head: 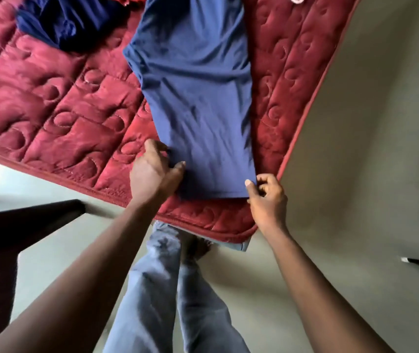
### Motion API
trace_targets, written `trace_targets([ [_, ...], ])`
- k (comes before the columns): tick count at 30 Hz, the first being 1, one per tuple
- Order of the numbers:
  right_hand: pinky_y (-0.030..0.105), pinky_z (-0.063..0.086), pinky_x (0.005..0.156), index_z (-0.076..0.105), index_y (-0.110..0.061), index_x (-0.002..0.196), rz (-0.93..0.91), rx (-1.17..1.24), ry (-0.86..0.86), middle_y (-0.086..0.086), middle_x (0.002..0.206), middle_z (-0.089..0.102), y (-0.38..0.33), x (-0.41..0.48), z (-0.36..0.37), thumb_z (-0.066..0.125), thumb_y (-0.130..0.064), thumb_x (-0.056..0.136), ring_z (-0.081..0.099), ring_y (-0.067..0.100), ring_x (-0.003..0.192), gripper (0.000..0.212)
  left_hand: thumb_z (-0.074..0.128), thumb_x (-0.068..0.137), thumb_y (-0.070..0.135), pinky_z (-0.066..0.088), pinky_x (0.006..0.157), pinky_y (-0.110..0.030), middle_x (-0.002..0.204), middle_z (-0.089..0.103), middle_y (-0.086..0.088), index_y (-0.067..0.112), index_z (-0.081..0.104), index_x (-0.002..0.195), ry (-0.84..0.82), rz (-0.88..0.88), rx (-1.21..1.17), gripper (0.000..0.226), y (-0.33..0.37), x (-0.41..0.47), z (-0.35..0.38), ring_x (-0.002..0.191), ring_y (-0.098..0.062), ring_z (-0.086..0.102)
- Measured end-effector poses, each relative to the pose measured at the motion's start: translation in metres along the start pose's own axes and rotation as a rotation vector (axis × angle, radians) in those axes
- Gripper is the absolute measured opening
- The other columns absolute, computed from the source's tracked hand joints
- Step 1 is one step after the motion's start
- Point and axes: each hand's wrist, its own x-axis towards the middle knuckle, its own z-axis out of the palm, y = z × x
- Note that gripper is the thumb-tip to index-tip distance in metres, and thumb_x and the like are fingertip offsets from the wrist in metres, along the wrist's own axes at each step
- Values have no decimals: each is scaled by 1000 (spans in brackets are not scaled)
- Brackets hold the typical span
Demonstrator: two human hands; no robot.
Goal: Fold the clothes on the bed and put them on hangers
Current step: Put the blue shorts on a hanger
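Navy garment [195,98] folded lengthwise, flat on red quilted mattress [63,110] near its corner. Left hand [155,174] grip: pinches hem's left corner. Right hand [267,197] grip: narrow, thumb and curled fingers pinch hem's right corner. Crumpled navy garment [68,21] far left.

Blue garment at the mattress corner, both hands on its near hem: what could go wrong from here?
1. The blue garment lies along the right edge of the mattress, so a pull toward the person might slide it off onto the floor.
2. Its fabric shows wrinkles; folding now could press them in.
3. The left hand and right hand grip only the hem corners, so the middle may sag and the fold end up uneven.
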Motion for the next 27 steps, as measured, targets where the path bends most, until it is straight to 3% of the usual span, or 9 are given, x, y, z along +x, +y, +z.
trace_targets([
  [2, 48, 59, 66, 59, -31, 88, 32, 30, 55, -3, 68, 67, 0, 1, -4, 69, -53, 78, 70, 24, 63, 27, 85, 69, 52, 56, 91, -43, 105, 76, -8, 21, 63, 115, -63, -208, -190, 60, 3, -6, 8, 104, -31, 71],
  [5, 41, 61, 64, 64, -27, 80, 139, 97, 23, -4, 64, 68, -12, 7, -8, 78, -48, 77, 67, 16, 55, 25, 71, 46, 67, 63, 78, -47, 70, 73, -3, 22, 74, 75, -144, -325, -374, 54, -6, -6, 14, 80, -37, 75],
  [8, 27, 48, 50, 63, -18, 75, 272, 228, -170, 3, 62, 59, -36, 12, -15, 76, -28, 91, 49, 8, 41, 23, 68, 57, 66, 50, 70, -43, 58, 62, -1, 27, 69, 63, -106, -323, -500, 40, -9, -13, 14, 62, -36, 61],
  [11, 26, 52, 57, 63, -21, 82, 431, 469, -285, -2, 70, 63, -58, 18, -27, 72, -27, 93, 59, 9, 52, 16, 69, 88, 44, 56, 68, -47, 70, 57, -8, 22, 58, 76, -94, -350, -840, 28, 2, -15, 14, 66, -25, 58],
  [13, 27, 54, 60, 65, -23, 92, 567, 777, -370, -3, 78, 68, -72, 26, -34, 69, -22, 94, 66, 12, 67, 5, 64, 101, 27, 60, 61, -35, 79, 59, -6, 20, 60, 92, -213, -481, -1093, 12, 14, -13, 10, 62, -20, 61],
  [16, 23, 54, 56, 65, -16, 90, 657, 1030, -421, -1, 73, 72, -86, 35, -35, 62, -10, 96, 68, 12, 67, 10, 68, 98, 19, 53, 53, -21, 81, 67, 2, 18, 68, 93, -460, -637, -1292, 5, 34, -14, -3, 59, -10, 62],
  [19, 21, 53, 55, 66, -14, 89, 669, 1042, -449, 0, 72, 71, -91, 45, -27, 61, -7, 96, 66, 12, 68, 11, 71, 94, 26, 50, 60, -23, 74, 67, 3, 20, 71, 83, -524, -668, -1241, 13, 45, -7, -8, 57, -10, 59],
  [25, 31, 52, 79, 65, -18, 88, 401, 1344, -444, 0, 82, 67, -96, 51, -45, 61, -6, 84, 65, 17, 79, 13, 67, 90, 30, 50, 80, -29, 99, 73, 3, 23, 73, 97, -553, -367, -1466, 12, 54, -3, -21, 86, -13, 67],
  [27, 31, 53, 76, 66, -18, 81, 381, 1348, -428, 1, 78, 68, -94, 46, -46, 59, -4, 83, 65, 17, 75, 15, 67, 92, 30, 52, 77, -28, 103, 74, 4, 23, 74, 97, -540, -344, -1378, 11, 48, -6, -12, 89, -13, 68],
])
